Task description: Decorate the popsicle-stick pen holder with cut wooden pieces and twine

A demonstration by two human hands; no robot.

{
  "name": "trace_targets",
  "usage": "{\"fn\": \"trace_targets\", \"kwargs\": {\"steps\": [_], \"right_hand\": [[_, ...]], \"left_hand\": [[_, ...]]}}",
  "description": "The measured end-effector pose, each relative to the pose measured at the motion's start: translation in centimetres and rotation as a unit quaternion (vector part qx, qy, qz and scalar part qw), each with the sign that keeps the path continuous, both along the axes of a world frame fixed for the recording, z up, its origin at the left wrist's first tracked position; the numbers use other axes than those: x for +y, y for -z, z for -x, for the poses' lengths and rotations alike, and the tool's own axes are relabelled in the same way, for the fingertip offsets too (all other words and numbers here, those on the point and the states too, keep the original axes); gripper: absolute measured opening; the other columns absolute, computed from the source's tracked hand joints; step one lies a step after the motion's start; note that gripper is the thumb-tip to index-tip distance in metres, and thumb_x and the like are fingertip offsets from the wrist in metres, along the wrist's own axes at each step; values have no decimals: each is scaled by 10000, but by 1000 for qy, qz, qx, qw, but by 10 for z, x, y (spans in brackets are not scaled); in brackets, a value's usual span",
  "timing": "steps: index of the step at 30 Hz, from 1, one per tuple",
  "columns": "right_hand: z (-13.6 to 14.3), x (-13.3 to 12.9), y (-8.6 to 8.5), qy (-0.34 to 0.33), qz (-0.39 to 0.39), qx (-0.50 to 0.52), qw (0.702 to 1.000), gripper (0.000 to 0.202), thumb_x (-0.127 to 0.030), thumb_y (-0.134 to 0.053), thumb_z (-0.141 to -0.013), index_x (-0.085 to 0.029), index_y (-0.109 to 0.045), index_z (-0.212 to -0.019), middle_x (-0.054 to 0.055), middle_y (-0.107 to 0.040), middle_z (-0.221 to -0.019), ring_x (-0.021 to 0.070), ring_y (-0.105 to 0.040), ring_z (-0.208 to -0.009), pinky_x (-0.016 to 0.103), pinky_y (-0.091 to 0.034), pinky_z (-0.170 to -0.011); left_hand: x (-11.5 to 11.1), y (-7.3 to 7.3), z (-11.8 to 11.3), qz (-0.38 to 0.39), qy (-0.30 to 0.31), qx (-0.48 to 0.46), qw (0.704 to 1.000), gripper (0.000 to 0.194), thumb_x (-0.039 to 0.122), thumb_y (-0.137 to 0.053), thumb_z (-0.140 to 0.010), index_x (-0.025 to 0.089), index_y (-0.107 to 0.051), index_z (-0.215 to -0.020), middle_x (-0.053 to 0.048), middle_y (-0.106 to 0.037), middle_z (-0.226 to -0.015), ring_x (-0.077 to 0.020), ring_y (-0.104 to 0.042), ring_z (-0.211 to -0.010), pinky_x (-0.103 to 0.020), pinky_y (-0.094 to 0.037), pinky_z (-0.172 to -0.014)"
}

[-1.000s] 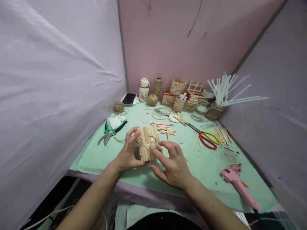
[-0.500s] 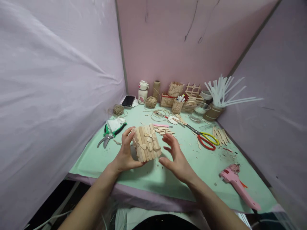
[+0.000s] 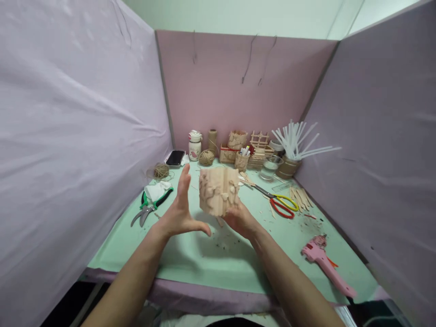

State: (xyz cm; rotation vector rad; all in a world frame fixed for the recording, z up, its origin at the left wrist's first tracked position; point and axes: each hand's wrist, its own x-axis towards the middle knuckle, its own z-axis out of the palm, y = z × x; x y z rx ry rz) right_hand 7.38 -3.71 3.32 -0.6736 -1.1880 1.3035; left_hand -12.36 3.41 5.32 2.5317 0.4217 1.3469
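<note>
A small holder made of wooden craft sticks (image 3: 219,190), with raised wooden decorations on its side, is held up over the middle of the table. My right hand (image 3: 240,219) grips it from below and the right; the holder hides some of those fingers. Just left of it, my left hand (image 3: 184,213) stands apart with thumb and fingers spread, holding nothing. The holder looks slightly blurred.
A pink glue gun (image 3: 327,265) lies at the right, near red-and-yellow scissors (image 3: 284,205). Green-handled pruning shears (image 3: 150,208) are at the left. Along the back stand a bottle (image 3: 195,146), twine balls (image 3: 206,157), a glass of water (image 3: 270,168) and a jar of white glue sticks (image 3: 289,167).
The holder has passed from my left hand to my right and been turned to show another side. My left hand has opened away from it. The camera view has tilted upward.
</note>
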Motion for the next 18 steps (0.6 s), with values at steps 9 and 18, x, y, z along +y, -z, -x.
{"fn": "trace_targets", "kwargs": {"steps": [9,18], "right_hand": [[-16,23,-11,-95,-18,46,994,846,-606,-749,-616,-299,-501,-1365,68,-466,-1476,305,-424,-1358,521,-362,-1079],[1,49,21,10,-3,29,1000,1076,-376,-857,-589,-375,-243,-1472,46,-562,-1365,267,-525,-1267,475,-377,-1075]], "left_hand": [[30,19,-21,329,-85,-270,901,525,554,-650,-781,231,-604,-1193,-124,-544,-1328,-297,-518,-1247,-500,-371,-1068],[13,32,-32,503,175,-175,829,1364,471,-857,-582,332,134,-1508,-157,-247,-1576,-333,-284,-1436,-486,-262,-1153]]}}
